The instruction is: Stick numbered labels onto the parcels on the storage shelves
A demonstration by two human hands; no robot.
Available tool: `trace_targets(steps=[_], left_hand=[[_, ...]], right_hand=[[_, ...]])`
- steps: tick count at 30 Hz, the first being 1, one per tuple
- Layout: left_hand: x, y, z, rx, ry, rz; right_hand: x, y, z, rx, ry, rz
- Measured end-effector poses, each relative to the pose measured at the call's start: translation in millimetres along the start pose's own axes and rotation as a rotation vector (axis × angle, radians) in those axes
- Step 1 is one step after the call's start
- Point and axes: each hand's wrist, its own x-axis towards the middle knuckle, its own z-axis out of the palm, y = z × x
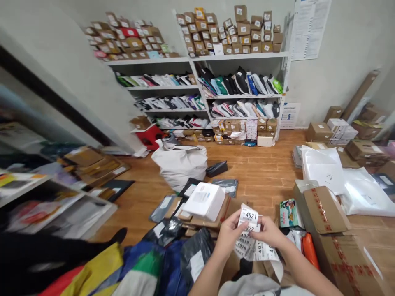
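Label strip (250, 236): numbered stickers, held low centre, top one reads 4021.
Left hand (227, 234): pinches strip's left edge.
Right hand (269, 232): grips strip's right side.
Below: white box (205, 200) on piled parcels.
Floor (262, 172): wood, bare toward the shelves (237, 57).
Right: open carton (327, 209) near.

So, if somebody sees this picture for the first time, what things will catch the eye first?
Low in the middle, the left hand and right hand hold a strip of numbered labels, with 4021 on top. Just behind it a white box lies on a heap of parcels. At the back wall, white shelves are crowded with small cartons and bagged packets.
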Motion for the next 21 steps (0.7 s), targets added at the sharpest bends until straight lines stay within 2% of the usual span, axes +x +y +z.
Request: trace_targets(steps=[4, 9, 12, 16, 19, 21], left_hand=[[88.2, 39.4, -5.3, -0.05, -0.216, 0.028], [160.4, 65.1, 9.6, -0.007, -0.349, 0.063], [199.6, 70.3, 11.8, 0.117, -0.324, 0.128], [264.8, 65.1, 5.4, 0.274, -0.2, 0.171], [325.6, 56.7, 4.4, 0.265, -0.104, 0.201], [370.1, 51.4, 8.9, 0.183, -0.051, 0.217]], right_hand=[[55.1, -32.4, -22.4, 0.044, 0.159, -0.076], [99.7, -66.9, -60.7, 0.03, 0.349, -0.126], [125.2, -69.3, -92.0, -0.075, 0.523, -0.156], [165.2, -44.0, -146.1, -0.178, 0.704, -0.167], [201.1, -21.3, -201.8, -0.16, 0.776, -0.192], [227.8, -17.9, -247.0, -0.138, 0.767, -0.173]])
